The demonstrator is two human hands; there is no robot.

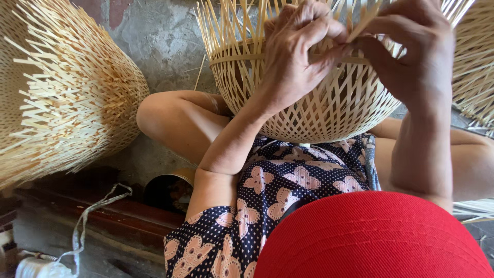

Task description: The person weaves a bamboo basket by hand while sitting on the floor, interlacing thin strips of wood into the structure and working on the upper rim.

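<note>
Red cap brim (373,237) fills the low right corner, closest to the camera. Just past it lies dark cloth with a pale flower pattern (267,206), covering the lap of the person. A bare knee (175,121) comes out on the left side of the cloth.

On the lap stands a half-woven bamboo basket (319,110), round at the bottom, with its loose strips pointing up and fanning out at the top. A flat bamboo band (234,57) goes around the basket near the top of the woven part.

The left hand (296,54) lies on the front of the basket, the fingers bent and closed on a thin strip at the band. The right hand (414,51) is just beside it, the fingers curled and pinching a strip at the same place. The fingertips of both hands almost meet over the band.

Left of the knee, lower down, a dark round tin (170,190) stands by a reddish wooden board (103,216). A pale ribbon (82,226) runs down to a white spool (38,267) in the low left corner.

Farther on the left, a big finished basket (67,98) lies on its side, its cut ends sticking out. Behind everything is a grey rough wall (159,36). At the right edge, part of another basket (476,67) shows.
</note>
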